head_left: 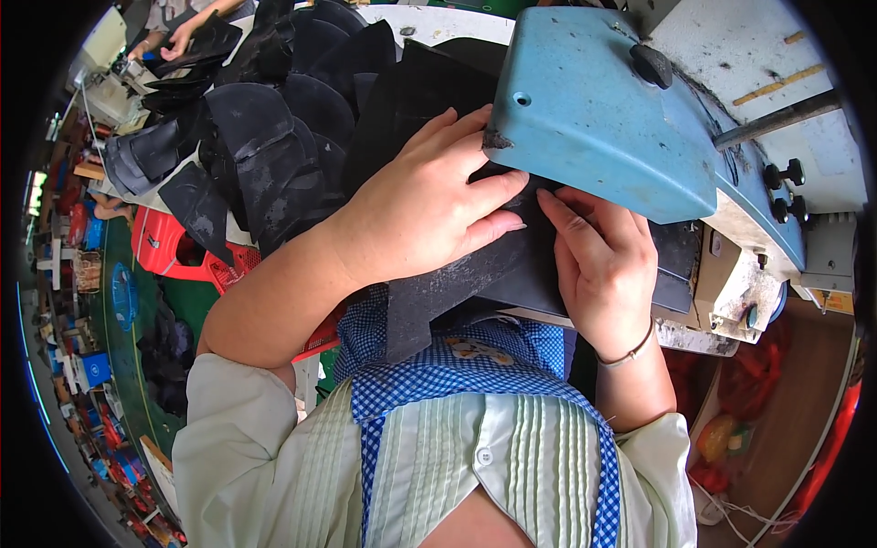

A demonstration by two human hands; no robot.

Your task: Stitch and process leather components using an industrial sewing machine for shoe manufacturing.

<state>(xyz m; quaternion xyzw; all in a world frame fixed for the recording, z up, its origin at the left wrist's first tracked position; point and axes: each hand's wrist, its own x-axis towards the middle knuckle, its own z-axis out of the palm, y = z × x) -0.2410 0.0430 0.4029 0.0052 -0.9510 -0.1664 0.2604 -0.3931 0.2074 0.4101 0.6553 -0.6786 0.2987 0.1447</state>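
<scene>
A black sheet piece (475, 269), leather-like and scuffed with pale dust, lies beneath the blue machine head (594, 110). My left hand (429, 205) rests on it with fingers stretched out and spread, the fingertips reaching the head's left corner. On the other side, my right hand (603, 260) has its fingers curled together at the piece, just under the head's front edge. The spot beneath the machine head is hidden. One strip of the black piece hangs over the near edge, in front of my blue checked apron (539, 342).
Overlapping black cut pieces (265, 137) are heaped at the left of the worktable. A red plastic chair (174, 247) stands below them. Far left, another person's hand (178, 41) works near a machine. Black knobs (787, 187) stick out at the right.
</scene>
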